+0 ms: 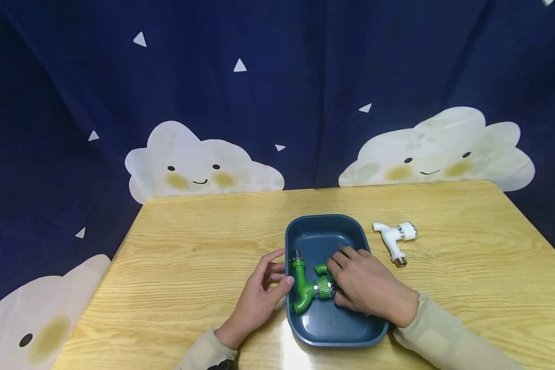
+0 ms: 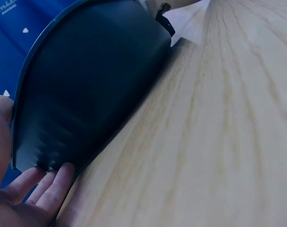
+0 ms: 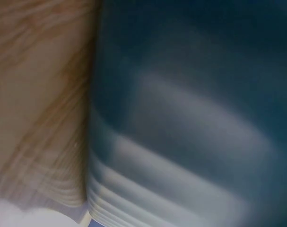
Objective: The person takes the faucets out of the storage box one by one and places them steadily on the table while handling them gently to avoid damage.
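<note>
A dark blue plastic tub (image 1: 328, 336) sits on the wooden table. Inside it, along the left wall, lies a green faucet (image 1: 305, 290) with a dark threaded end and a ribbed knob. My left hand (image 1: 263, 295) holds the tub's left side, thumb at the rim and fingers against the outer wall (image 2: 82, 90). My right hand (image 1: 365, 282) reaches over the right rim with curled fingers on a second green faucet (image 1: 321, 269), whose spout pokes out while the hand hides the rest. The right wrist view shows only the tub's blurred outer wall (image 3: 181, 118).
To the right of the tub, a white faucet (image 1: 390, 239) with a brass threaded end lies on the wooden table (image 1: 203, 246). Behind the table hangs a dark blue curtain (image 1: 277, 92) printed with clouds and small triangles.
</note>
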The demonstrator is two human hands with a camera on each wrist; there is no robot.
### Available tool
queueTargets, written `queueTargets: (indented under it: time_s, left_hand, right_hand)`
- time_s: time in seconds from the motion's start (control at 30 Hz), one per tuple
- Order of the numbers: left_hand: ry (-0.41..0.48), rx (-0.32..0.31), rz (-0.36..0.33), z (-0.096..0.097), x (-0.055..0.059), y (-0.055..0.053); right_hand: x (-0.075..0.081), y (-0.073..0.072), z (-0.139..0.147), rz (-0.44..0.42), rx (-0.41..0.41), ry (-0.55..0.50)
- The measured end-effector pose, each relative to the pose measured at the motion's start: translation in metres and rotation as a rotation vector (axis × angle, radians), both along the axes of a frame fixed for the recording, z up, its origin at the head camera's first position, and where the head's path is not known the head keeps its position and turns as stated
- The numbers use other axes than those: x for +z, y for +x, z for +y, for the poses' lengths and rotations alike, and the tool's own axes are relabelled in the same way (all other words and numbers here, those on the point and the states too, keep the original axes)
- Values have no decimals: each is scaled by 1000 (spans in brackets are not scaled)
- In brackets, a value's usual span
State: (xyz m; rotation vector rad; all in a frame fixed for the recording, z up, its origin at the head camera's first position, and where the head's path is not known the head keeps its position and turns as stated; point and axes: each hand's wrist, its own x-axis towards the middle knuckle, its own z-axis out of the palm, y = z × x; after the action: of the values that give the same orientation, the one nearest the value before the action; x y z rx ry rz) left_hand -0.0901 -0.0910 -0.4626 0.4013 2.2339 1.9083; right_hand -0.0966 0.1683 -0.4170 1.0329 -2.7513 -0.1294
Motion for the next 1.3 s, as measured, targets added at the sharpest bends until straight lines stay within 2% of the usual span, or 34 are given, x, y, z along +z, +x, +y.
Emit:
queueTargets:
  time_s: [0.13, 0.33, 0.43, 1.3]
  left_hand:
    - [2, 2, -9, 0, 2, 0]
    - [5, -4, -14, 0, 2, 1]
    - [1, -6, -20, 0, 2, 1]
    - [0, -1, -25, 1, 3, 1]
  right_hand:
    - [0, 0, 1, -8, 1, -8]
    - [2, -2, 1, -117, -15, -28]
    - [2, -3, 2, -140, -15, -28]
    - [1, -2, 2, -100, -1, -52]
